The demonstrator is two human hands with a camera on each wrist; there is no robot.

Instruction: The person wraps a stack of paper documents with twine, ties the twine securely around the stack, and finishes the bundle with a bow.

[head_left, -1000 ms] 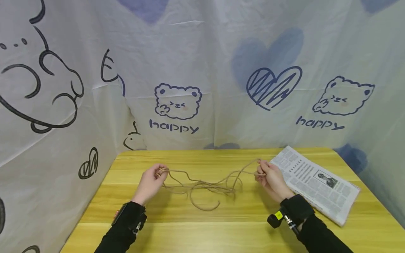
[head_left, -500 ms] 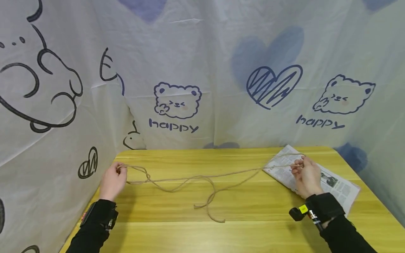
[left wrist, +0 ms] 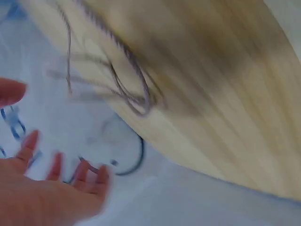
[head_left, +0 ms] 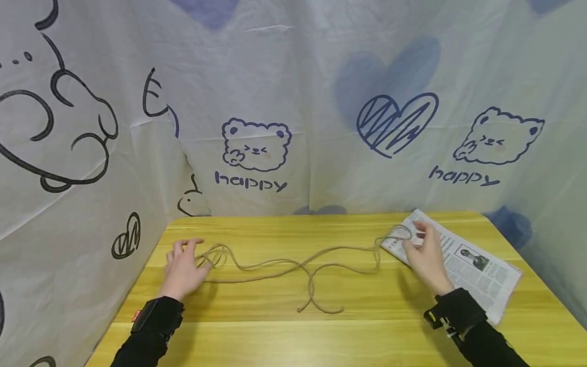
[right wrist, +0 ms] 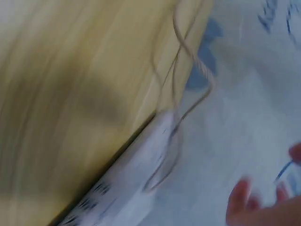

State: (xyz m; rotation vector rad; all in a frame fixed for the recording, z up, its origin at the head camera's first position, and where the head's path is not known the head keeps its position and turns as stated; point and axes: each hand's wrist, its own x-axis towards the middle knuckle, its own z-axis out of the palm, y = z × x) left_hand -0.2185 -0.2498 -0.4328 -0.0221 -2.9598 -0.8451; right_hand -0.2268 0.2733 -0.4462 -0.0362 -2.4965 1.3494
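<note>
A thin brown twine (head_left: 270, 262) stretches loosely across the table in the head view, with loops at both sides and two loose ends curling toward the front middle. My left hand (head_left: 183, 267) is over the left loop, fingers spread. In the left wrist view the thumb and fingers of that hand (left wrist: 56, 193) stand apart, with the twine (left wrist: 134, 70) beyond them. My right hand (head_left: 428, 255) is just right of the twine's right loop, fingers parted and nothing between them. The right wrist view shows this loop (right wrist: 190, 52) away from the fingertips (right wrist: 241, 190).
A folded newspaper (head_left: 486, 280) lies at the table's right side, partly beneath the right hand and the twine's right end. The yellow wooden table (head_left: 284, 341) meets a printed white cloth (head_left: 316, 127) behind and at the left.
Both hands moved apart, drawing the bundled twine out sideways, then let go. The twine now lies slack, and the hands have shifted slightly inward with fingers spread.
</note>
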